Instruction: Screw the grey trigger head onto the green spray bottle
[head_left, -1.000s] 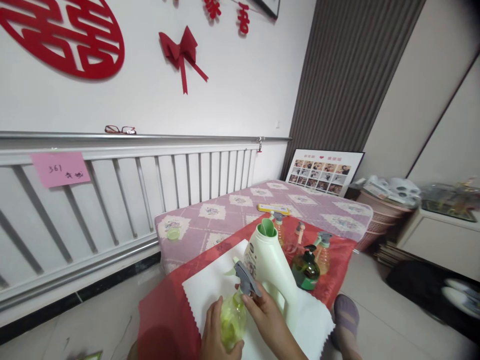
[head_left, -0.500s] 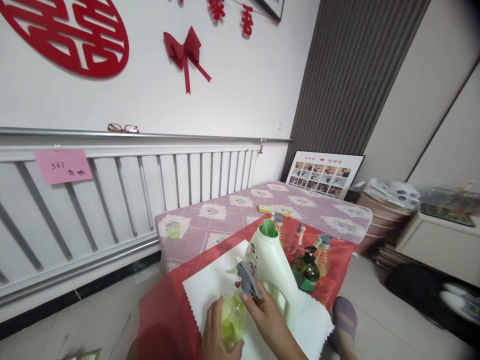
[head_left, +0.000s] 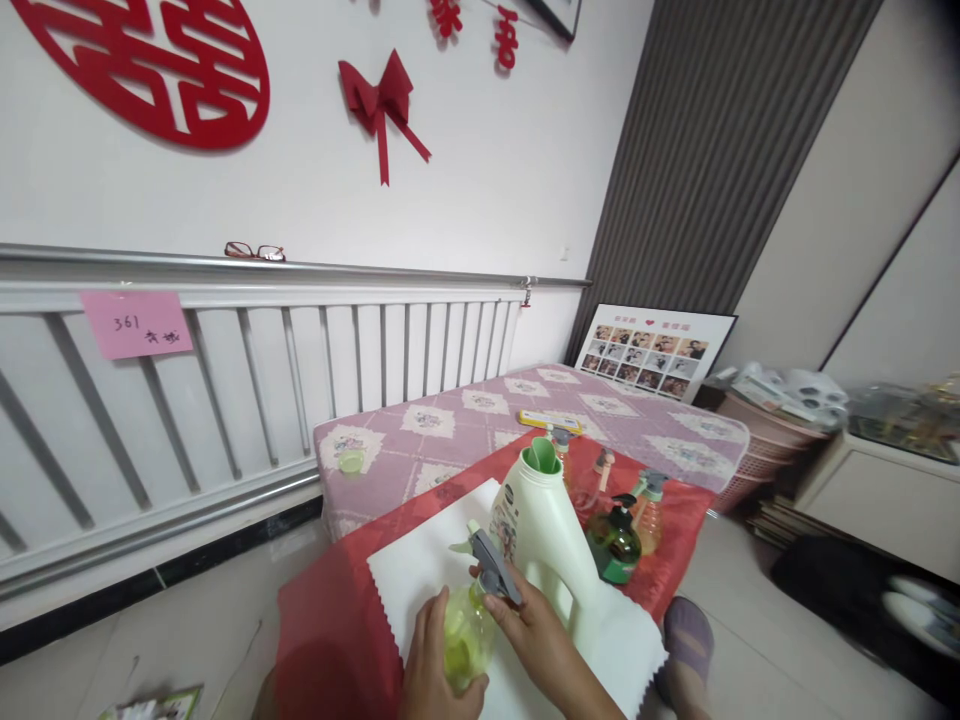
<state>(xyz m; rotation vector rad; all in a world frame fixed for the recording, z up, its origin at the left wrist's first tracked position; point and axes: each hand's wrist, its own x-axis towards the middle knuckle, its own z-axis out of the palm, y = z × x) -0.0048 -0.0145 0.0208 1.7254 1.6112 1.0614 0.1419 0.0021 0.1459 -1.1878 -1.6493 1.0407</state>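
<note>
My left hand (head_left: 439, 660) is wrapped round the clear, yellowish body of a spray bottle (head_left: 466, 640) with some liquid inside. At the bottle's neck, my right hand (head_left: 536, 620) grips the grey spray head (head_left: 491, 562), its pale green nozzle pointing up and left. The spray head sits on the neck; whether it is fully screwed down I cannot tell. Just beyond my right hand stands a large pale green detergent jug (head_left: 544, 510) without a cap, its green spout showing inside the mouth. Under both lies a white cloth (head_left: 409, 570) with a scalloped edge.
A dark green pump bottle (head_left: 615, 545), a spray bottle with orange liquid (head_left: 649, 520) and other bottles stand on the red cloth (head_left: 337, 590) to the right. On the patterned tablecloth (head_left: 487, 400) lie a green cap (head_left: 351, 461) and a yellow box (head_left: 550, 421). A radiator (head_left: 300, 390) runs behind.
The view has shifted slightly, so the scene sits a little to the right. Both hands keep their hold on the spray bottle, with hardly any other movement.
</note>
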